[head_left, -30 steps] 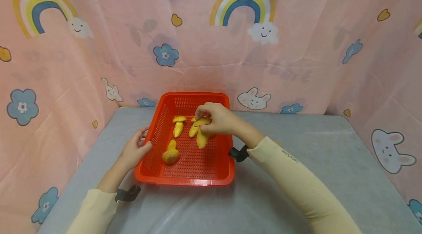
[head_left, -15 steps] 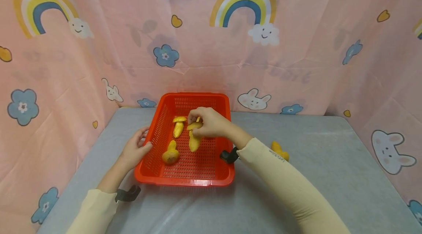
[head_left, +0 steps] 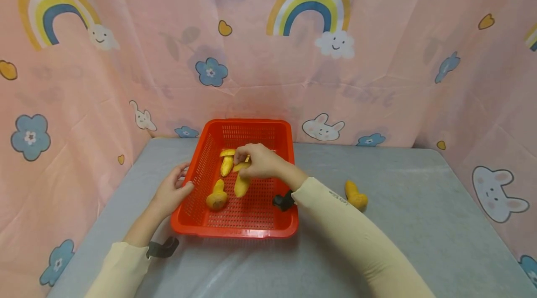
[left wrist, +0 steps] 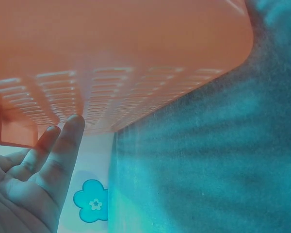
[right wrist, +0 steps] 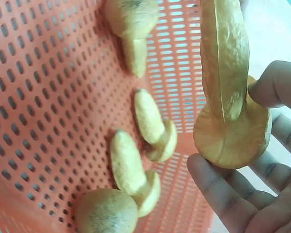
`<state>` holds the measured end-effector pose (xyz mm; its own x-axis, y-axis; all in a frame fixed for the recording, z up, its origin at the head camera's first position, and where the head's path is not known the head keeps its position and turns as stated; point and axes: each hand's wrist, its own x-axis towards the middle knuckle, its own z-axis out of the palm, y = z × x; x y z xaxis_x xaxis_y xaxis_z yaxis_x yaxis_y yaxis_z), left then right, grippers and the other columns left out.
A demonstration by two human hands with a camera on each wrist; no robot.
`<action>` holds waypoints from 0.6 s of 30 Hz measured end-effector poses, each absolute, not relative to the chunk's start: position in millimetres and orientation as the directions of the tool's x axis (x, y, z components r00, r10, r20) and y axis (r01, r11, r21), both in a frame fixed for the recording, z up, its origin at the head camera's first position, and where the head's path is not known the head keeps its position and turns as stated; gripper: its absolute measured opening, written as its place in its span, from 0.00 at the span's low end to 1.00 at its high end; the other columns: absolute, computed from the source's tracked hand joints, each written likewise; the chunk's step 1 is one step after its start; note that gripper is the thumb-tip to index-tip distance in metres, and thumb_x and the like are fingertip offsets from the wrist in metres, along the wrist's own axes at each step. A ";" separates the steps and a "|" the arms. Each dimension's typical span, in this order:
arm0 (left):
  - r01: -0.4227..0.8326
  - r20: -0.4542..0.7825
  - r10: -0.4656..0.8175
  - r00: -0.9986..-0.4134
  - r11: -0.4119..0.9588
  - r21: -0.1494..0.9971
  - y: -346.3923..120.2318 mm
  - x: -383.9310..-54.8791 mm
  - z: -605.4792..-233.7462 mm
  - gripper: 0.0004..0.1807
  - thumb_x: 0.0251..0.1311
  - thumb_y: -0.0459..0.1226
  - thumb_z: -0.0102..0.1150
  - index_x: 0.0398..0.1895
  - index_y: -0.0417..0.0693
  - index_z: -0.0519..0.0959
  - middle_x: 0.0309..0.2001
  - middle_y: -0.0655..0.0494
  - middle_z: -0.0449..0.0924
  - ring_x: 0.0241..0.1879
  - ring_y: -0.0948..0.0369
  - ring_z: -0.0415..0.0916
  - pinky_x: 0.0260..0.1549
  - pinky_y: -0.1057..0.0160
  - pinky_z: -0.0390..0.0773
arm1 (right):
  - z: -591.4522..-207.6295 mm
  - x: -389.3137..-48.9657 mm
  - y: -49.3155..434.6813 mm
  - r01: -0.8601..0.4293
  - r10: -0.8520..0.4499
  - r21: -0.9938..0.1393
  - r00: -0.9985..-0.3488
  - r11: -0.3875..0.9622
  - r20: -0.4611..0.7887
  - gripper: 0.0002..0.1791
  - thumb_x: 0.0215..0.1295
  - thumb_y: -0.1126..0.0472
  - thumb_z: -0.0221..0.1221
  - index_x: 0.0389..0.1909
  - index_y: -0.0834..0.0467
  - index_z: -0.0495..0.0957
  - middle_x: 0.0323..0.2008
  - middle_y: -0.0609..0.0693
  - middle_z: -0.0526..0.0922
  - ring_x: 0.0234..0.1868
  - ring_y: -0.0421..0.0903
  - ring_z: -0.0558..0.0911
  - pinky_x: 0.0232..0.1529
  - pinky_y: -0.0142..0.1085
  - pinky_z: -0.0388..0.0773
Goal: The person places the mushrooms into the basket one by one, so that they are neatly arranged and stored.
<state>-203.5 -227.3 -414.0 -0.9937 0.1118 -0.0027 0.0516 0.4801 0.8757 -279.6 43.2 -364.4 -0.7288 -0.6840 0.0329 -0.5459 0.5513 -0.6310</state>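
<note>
My right hand (head_left: 262, 162) pinches a yellow mushroom (head_left: 241, 187) by its cap over the red plastic basket (head_left: 235, 231), the stem slanting down toward me. In the right wrist view, the thumb and fingertips of that hand (right wrist: 262, 194) meet the cap's edge. Two more mushrooms show in the basket in the head view, one with its stem toward me (head_left: 227, 163), one with its cap toward me (head_left: 217, 197); others are hidden behind the hand. At the basket's left side, my left hand (head_left: 169, 191) has its thumb by the rim and fairly straight fingers (left wrist: 63, 155) against the slotted wall.
Another yellow mushroom (head_left: 355, 196) lies on the grey table (head_left: 411, 209) right of the basket, near my right sleeve. Behind the table hangs a pink curtain (head_left: 268, 74) with rainbows and rabbits. Each wrist carries a black camera mount (head_left: 162, 246).
My right hand has moved left and slightly nearer with the held mushroom over the basket. The mushroom on the table, earlier mostly behind my sleeve, now shows. My left hand stays put.
</note>
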 end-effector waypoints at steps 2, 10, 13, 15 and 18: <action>0.051 -0.002 0.109 -0.994 0.484 0.874 -227.0 -203.7 -413.7 0.33 0.64 0.32 0.48 0.73 0.38 0.53 0.56 0.35 0.69 0.53 0.42 0.76 0.44 0.51 0.83 | -368.1 -281.3 42.0 -0.543 -0.690 -0.635 -0.723 0.550 0.020 0.11 0.51 0.64 0.62 0.37 0.53 0.79 0.40 0.48 0.81 0.39 0.44 0.76 0.38 0.31 0.75; 0.041 -0.009 0.100 -0.995 0.487 0.872 -226.1 -203.2 -413.0 0.33 0.65 0.33 0.49 0.73 0.39 0.53 0.56 0.36 0.69 0.54 0.43 0.75 0.45 0.50 0.82 | -381.9 -285.4 36.2 -0.510 -0.694 -0.655 -0.719 0.558 -0.032 0.10 0.53 0.63 0.63 0.38 0.56 0.80 0.38 0.48 0.83 0.37 0.44 0.77 0.37 0.31 0.76; 0.040 -0.013 0.103 -0.995 0.486 0.873 -225.7 -202.8 -412.9 0.34 0.65 0.33 0.49 0.73 0.38 0.53 0.57 0.35 0.69 0.54 0.43 0.75 0.45 0.49 0.82 | -386.4 -285.7 33.8 -0.521 -0.698 -0.635 -0.715 0.570 -0.039 0.10 0.54 0.62 0.64 0.38 0.56 0.81 0.36 0.47 0.83 0.37 0.42 0.78 0.38 0.31 0.76; 0.039 -0.015 0.106 -0.994 0.487 0.873 -225.4 -202.6 -413.0 0.34 0.65 0.34 0.49 0.73 0.38 0.52 0.57 0.35 0.69 0.54 0.43 0.75 0.45 0.49 0.82 | -388.9 -286.0 32.5 -0.535 -0.704 -0.625 -0.709 0.568 -0.034 0.09 0.54 0.62 0.64 0.37 0.57 0.81 0.36 0.46 0.83 0.38 0.41 0.78 0.39 0.31 0.77; 0.036 -0.016 0.102 -0.995 0.487 0.873 -225.7 -202.9 -412.8 0.34 0.65 0.33 0.49 0.73 0.39 0.53 0.57 0.36 0.69 0.54 0.43 0.75 0.45 0.49 0.82 | -391.9 -286.7 30.9 -0.565 -0.720 -0.613 -0.694 0.552 -0.008 0.08 0.54 0.64 0.65 0.36 0.57 0.81 0.35 0.46 0.84 0.39 0.42 0.80 0.40 0.31 0.77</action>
<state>-202.9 -225.7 -412.8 -0.9946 0.1022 -0.0159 0.0361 0.4871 0.8726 -286.7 30.9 -391.9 -0.6943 -0.7196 -0.0080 -0.5652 0.5522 -0.6129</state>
